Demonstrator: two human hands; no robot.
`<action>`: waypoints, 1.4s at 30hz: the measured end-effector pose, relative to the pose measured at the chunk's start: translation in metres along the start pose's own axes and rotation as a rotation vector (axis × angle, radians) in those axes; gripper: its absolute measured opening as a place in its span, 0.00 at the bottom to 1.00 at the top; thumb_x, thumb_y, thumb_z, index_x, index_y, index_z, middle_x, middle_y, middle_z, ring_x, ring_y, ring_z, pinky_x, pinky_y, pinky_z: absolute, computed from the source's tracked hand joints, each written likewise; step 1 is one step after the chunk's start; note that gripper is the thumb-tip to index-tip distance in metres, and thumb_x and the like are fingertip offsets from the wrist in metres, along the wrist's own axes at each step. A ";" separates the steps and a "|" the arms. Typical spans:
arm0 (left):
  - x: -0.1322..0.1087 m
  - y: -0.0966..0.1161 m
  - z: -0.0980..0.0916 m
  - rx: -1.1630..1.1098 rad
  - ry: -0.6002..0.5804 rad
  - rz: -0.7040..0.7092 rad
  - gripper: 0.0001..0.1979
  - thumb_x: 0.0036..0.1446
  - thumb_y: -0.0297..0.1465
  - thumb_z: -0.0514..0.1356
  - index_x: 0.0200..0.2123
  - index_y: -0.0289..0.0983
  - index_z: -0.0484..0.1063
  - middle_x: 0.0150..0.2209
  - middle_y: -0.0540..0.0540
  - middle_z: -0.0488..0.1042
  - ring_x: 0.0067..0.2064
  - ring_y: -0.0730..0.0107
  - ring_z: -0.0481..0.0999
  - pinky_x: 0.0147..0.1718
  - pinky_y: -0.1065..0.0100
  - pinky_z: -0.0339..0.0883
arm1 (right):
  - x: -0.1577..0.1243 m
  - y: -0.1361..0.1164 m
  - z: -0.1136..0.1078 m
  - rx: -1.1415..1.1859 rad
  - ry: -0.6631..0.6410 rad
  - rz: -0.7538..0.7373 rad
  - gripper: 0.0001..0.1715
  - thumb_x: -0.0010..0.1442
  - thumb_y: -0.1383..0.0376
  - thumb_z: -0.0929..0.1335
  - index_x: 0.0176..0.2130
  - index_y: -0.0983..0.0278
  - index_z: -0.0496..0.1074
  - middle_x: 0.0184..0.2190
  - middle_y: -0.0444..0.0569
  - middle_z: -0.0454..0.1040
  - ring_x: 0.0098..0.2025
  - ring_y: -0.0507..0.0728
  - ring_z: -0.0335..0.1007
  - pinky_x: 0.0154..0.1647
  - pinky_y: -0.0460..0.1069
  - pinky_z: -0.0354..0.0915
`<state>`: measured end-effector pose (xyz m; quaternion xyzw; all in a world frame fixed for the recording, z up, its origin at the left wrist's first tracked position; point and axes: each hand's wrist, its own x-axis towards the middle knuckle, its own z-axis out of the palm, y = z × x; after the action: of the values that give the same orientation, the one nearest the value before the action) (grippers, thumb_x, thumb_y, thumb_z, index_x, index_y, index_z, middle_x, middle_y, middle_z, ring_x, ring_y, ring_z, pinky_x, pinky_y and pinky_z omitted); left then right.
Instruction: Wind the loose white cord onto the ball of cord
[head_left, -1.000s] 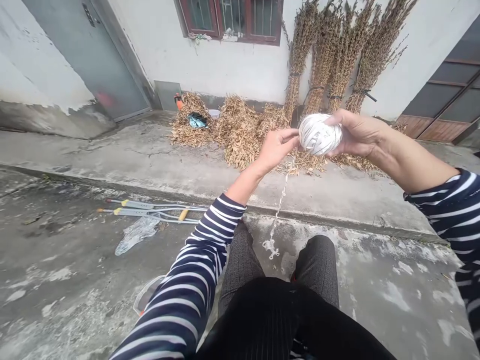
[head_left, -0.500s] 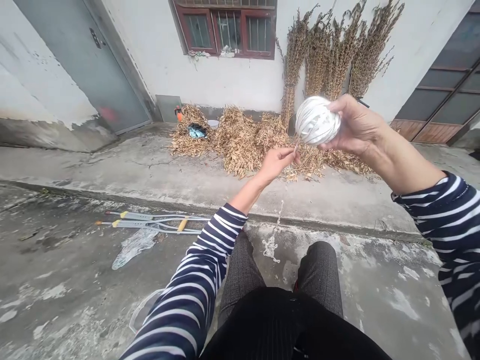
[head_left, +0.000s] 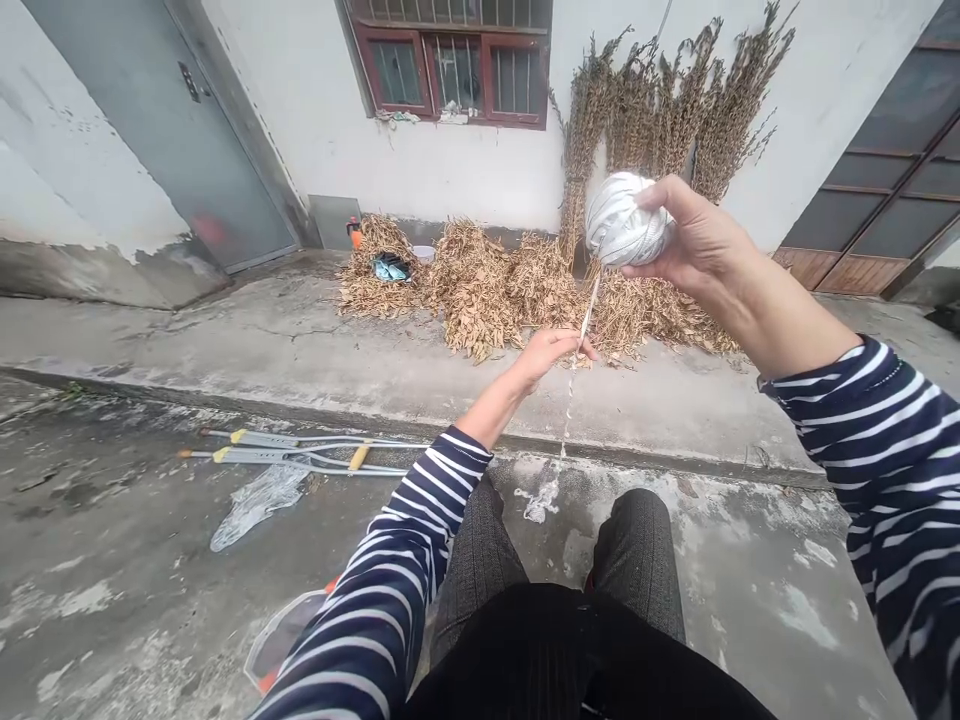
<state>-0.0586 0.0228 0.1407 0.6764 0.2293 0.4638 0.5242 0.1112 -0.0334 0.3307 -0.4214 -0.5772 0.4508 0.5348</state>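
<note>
A wound ball of white cord [head_left: 624,222] is held up at chest height by my right hand [head_left: 709,240], its thumb on top and fingers curled beneath. From the underside of the ball a taut strand [head_left: 592,300] runs down to my left hand [head_left: 551,356], which pinches it between thumb and fingers. Below that hand the cord hangs in small kinks and ends in a loose white heap [head_left: 540,502] on the ground between my knees. The far side of the ball and my right fingertips are partly hidden.
Dry bean-like plants [head_left: 480,290] lie heaped along the wall, with upright dried bundles [head_left: 664,110] behind. Crutches [head_left: 300,452] and a plastic sheet [head_left: 259,505] lie left, beyond a low step [head_left: 225,405]. A clear container [head_left: 281,640] stands near my left arm.
My left hand has moved down, away from the ball, and a length of cord now stretches between them. My right hand has shifted slightly up and left, with the ball turned.
</note>
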 end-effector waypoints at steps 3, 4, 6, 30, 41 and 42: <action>0.010 0.017 -0.003 -0.012 0.057 0.022 0.12 0.59 0.38 0.65 0.40 0.36 0.83 0.42 0.41 0.85 0.55 0.56 0.80 0.64 0.53 0.62 | -0.003 0.004 0.002 -0.013 -0.045 0.019 0.24 0.48 0.63 0.75 0.45 0.61 0.71 0.46 0.51 0.78 0.44 0.59 0.73 0.42 0.56 0.75; 0.016 0.024 -0.002 -0.028 0.076 0.035 0.14 0.58 0.38 0.67 0.44 0.37 0.83 0.43 0.41 0.85 0.56 0.56 0.79 0.64 0.52 0.61 | -0.004 0.006 0.003 -0.029 -0.069 0.037 0.25 0.48 0.62 0.76 0.46 0.61 0.71 0.46 0.52 0.78 0.44 0.59 0.73 0.43 0.57 0.76; 0.027 0.035 0.002 -0.061 0.107 0.064 0.17 0.56 0.39 0.71 0.47 0.38 0.82 0.44 0.41 0.85 0.57 0.55 0.79 0.63 0.52 0.63 | -0.004 0.009 0.006 -0.077 -0.117 0.065 0.26 0.47 0.61 0.76 0.46 0.61 0.71 0.45 0.53 0.77 0.45 0.60 0.73 0.43 0.59 0.76; -0.007 0.031 0.013 -0.397 -0.136 -0.133 0.16 0.59 0.44 0.66 0.29 0.36 0.74 0.24 0.45 0.78 0.44 0.52 0.85 0.56 0.53 0.71 | 0.027 0.096 -0.026 -0.938 -0.127 -0.650 0.30 0.49 0.60 0.75 0.51 0.57 0.69 0.57 0.55 0.66 0.61 0.72 0.62 0.57 0.69 0.67; -0.004 0.025 0.005 -0.401 -0.042 -0.154 0.16 0.61 0.43 0.65 0.30 0.35 0.76 0.27 0.43 0.80 0.43 0.54 0.85 0.52 0.54 0.74 | 0.022 0.119 -0.036 -0.568 -0.375 -0.207 0.44 0.38 0.60 0.80 0.53 0.56 0.67 0.53 0.51 0.67 0.52 0.66 0.66 0.50 0.59 0.69; -0.004 0.025 0.004 -0.390 -0.055 -0.154 0.17 0.60 0.43 0.66 0.30 0.35 0.76 0.27 0.43 0.80 0.41 0.54 0.85 0.50 0.55 0.74 | 0.021 0.121 -0.035 -0.641 -0.357 -0.252 0.45 0.37 0.61 0.80 0.54 0.57 0.67 0.55 0.52 0.66 0.55 0.67 0.65 0.53 0.61 0.68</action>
<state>-0.0612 0.0093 0.1620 0.5549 0.1718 0.4395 0.6851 0.1454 0.0183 0.2191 -0.4080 -0.8200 0.2446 0.3184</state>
